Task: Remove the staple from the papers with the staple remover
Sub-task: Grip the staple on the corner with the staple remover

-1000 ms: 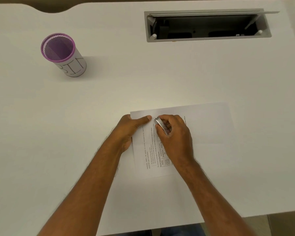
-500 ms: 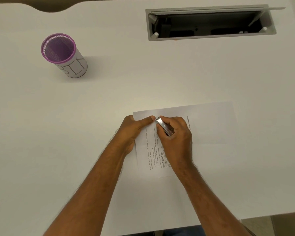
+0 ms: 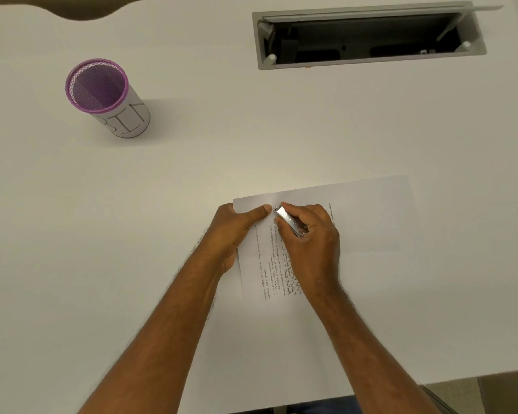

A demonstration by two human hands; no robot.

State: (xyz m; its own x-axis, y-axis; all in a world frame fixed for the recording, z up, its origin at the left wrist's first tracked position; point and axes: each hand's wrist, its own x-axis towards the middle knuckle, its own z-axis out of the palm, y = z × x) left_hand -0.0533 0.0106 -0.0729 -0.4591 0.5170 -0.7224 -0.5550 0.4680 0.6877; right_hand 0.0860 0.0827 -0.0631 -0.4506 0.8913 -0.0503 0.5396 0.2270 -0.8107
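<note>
The printed papers [image 3: 368, 216] lie flat on the white desk [image 3: 251, 150], near its front edge. My left hand [image 3: 237, 231] presses down on their top left corner, thumb stretched toward the right. My right hand [image 3: 310, 243] grips a small silver staple remover [image 3: 290, 220] whose tip rests on the paper just right of my left thumb. The staple itself is too small to make out.
A purple mesh pen cup [image 3: 105, 97] with a white label stands at the back left. An open grey cable hatch [image 3: 368, 37] is sunk into the desk at the back right. The desk's front edge runs just below my forearms.
Both hands and the staple remover stay at the same spot on the paper corner; only the camera has shifted slightly.
</note>
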